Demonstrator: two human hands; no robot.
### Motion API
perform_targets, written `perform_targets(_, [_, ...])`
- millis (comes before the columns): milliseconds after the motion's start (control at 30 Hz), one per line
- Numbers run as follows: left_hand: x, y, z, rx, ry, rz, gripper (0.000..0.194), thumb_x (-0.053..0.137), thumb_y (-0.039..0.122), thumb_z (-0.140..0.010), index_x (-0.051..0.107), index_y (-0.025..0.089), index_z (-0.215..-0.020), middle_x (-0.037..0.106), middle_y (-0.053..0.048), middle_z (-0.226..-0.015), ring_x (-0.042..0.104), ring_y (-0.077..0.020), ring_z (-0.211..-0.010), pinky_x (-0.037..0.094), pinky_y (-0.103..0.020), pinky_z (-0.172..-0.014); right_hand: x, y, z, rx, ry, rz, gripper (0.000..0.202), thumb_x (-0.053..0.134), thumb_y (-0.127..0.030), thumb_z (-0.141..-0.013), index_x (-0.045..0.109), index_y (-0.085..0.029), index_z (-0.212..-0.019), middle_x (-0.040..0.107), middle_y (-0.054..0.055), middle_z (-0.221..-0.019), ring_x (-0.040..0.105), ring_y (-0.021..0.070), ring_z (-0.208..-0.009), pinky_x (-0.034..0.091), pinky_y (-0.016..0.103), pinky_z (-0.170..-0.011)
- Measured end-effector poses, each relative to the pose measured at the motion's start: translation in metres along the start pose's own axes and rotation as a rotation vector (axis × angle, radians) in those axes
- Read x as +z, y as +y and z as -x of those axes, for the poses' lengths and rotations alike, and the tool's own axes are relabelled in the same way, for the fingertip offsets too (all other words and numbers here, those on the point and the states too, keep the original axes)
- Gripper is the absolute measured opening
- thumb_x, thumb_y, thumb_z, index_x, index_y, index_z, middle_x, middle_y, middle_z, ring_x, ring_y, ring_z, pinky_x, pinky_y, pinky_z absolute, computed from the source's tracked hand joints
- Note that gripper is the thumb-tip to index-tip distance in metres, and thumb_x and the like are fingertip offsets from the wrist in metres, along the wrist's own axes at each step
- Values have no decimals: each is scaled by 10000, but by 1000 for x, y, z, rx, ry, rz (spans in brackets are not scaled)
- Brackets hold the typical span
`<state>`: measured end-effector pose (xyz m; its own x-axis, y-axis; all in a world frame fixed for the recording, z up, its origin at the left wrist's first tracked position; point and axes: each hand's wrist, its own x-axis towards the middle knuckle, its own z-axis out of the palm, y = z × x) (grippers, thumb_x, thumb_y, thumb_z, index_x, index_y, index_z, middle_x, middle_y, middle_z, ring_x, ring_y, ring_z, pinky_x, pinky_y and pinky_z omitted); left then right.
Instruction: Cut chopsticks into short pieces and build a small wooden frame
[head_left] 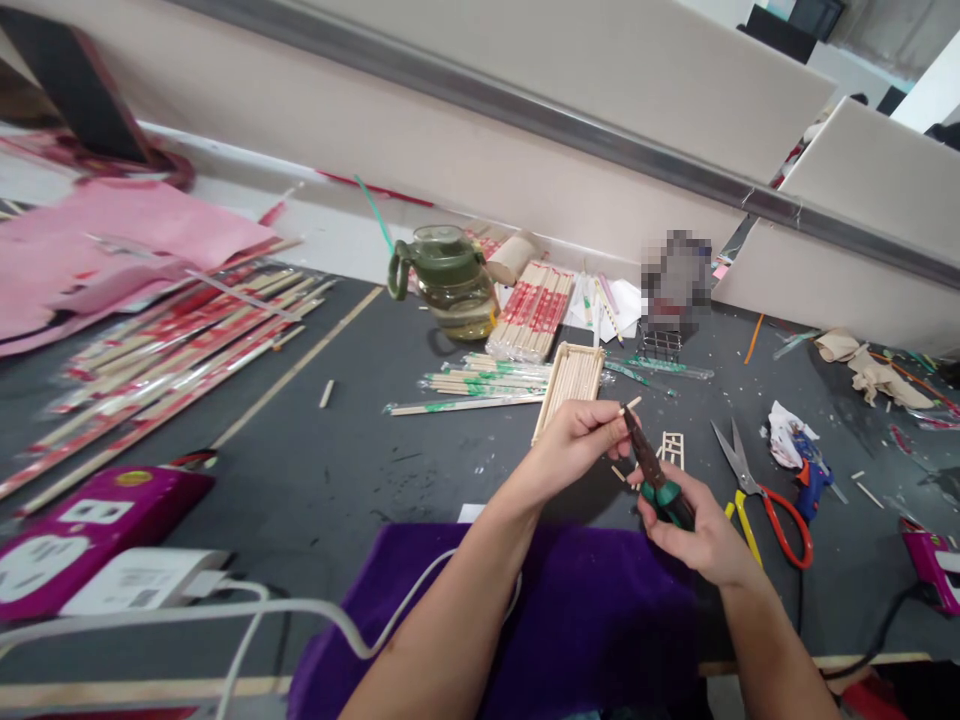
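My left hand [592, 435] pinches a short piece of wooden stick [634, 404] between its fingertips. The tip of a pair of dark pliers [645, 450] with green handles meets the stick at those fingers. Around the green handles is wrapped my right hand [694, 525]. Just behind my left hand lies a shallow tray made of sticks [574, 375], partly hidden by the hand. A small lattice of sticks [673, 450] lies just behind my right hand.
A glass teapot [454, 285] stands behind packaged chopsticks [480, 380]. To the right lie red-handled scissors [757, 490] and a blue glue gun [814, 480]. At the left are a purple power strip [112, 520], more wrapped chopsticks [187, 350] and pink cloth [135, 235]. Purple cloth [585, 600] lies in front.
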<state>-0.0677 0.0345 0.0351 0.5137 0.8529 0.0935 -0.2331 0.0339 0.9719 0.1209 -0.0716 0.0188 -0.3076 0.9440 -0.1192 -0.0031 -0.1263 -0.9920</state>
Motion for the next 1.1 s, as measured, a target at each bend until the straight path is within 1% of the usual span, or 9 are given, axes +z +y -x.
perform_targets(100, [2, -4, -2, -6, 52, 126, 348, 799, 487, -804, 768, 140, -795, 641, -33, -641, 538, -110, -561, 449, -236, -548, 0, 1, 0, 8, 24, -53, 432, 686, -231, -824, 612, -239, -1250, 567, -5, -853, 490, 127, -722, 402, 281, -671])
perform_targets(200, [2, -5, -5, -32, 115, 283, 331, 821, 447, -789, 783, 139, -904, 674, -42, -700, 559, -112, -582, 473, -226, -536, -4, 2, -1, 13, 48, -202, 480, 729, -228, -794, 611, -246, -1259, 566, -6, -869, 477, 112, -683, 377, 275, -635])
perform_targets(367, [5, -7, -10, -137, 147, 536, 300, 837, 358, -778, 776, 119, -949, 714, -76, -840, 512, -72, -584, 428, -166, -477, -9, -2, -3, 79, -72, -519, 516, 756, -198, -718, 625, -243, -1215, 572, -13, -830, 469, 97, -611, 382, 276, -594])
perform_targets(567, [13, -12, -13, -242, 73, 788, 270, 844, 250, -767, 762, 72, -953, 524, 11, -652, 365, -32, -513, 318, -121, -411, -7, 5, -6, 167, -181, -645, 547, 695, -179, -679, 606, -225, -1217, 600, 2, -839, 497, 107, -630, 423, 266, -575])
perform_targets(700, [14, -13, -15, -318, 135, 902, 101, 779, 153, -803, 710, 81, -811, 483, 33, -623, 338, -20, -476, 289, -106, -378, -6, 11, -10, 180, -227, -637, 597, 657, -204, -637, 601, -202, -1231, 642, 43, -910, 571, 158, -738, 538, 341, -645])
perform_targets(867, [11, -11, -17, -366, 266, 928, 115, 673, 70, -837, 635, 97, -732, 571, 11, -645, 401, -19, -443, 311, -108, -354, -4, 12, -10, 214, -263, -594, 638, 697, -232, -623, 596, -194, -1252, 672, 74, -1000, 628, 214, -894, 585, 439, -774])
perform_targets(1000, [10, -8, -20, -333, 414, 887, 106, 629, 61, -820, 637, 105, -723, 628, -9, -631, 528, -50, -466, 448, -132, -428, -14, 8, -5, 173, -306, -434, 633, 759, -322, -675, 598, -179, -1270, 684, 79, -988, 616, 166, -700, 520, 320, -600])
perform_targets(1067, [11, -7, -20, -319, 468, 865, 113, 600, 60, -806, 642, 105, -711, 674, -37, -659, 595, -78, -512, 513, -160, -478, -25, 4, -3, 106, -200, -242, 609, 743, -351, -736, 589, -183, -1300, 680, 75, -995, 573, 134, -638, 471, 294, -576])
perform_targets(1100, [12, -6, -20, -319, 483, 859, 122, 585, 59, -801, 644, 103, -704, 695, -54, -679, 624, -94, -542, 538, -177, -498, -31, 3, -2, 65, -80, -94, 592, 717, -352, -776, 572, -191, -1327, 677, 77, -1024, 578, 141, -670, 485, 309, -619])
